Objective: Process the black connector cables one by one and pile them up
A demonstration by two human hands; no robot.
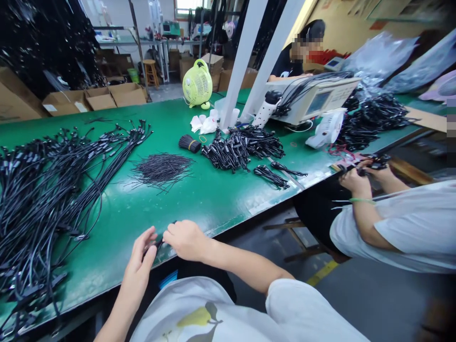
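Note:
Near the front edge of the green table, my left hand [142, 254] curls around a black cable [160, 243], most of which is hidden by the fingers. My right hand [187, 239] pinches the same cable from the other side, its fingers closed. To the left lies a large spread of black cables [67, 190] with connector ends. Beyond my hands is a loose pile of short black ties [162, 169], with a banded bundle of ties [188, 143] behind it. Coiled, tied cables [231, 149] are heaped farther right, and two small coils [271, 176] lie in front.
A green fan [197, 84] and crumpled white tissue [206, 123] stand at the back of the table [199, 199]. White posts [245, 57] rise beside a test instrument [317, 99] and a small white fan [326, 128]. A co-worker's hands [359, 180] handle black parts at right.

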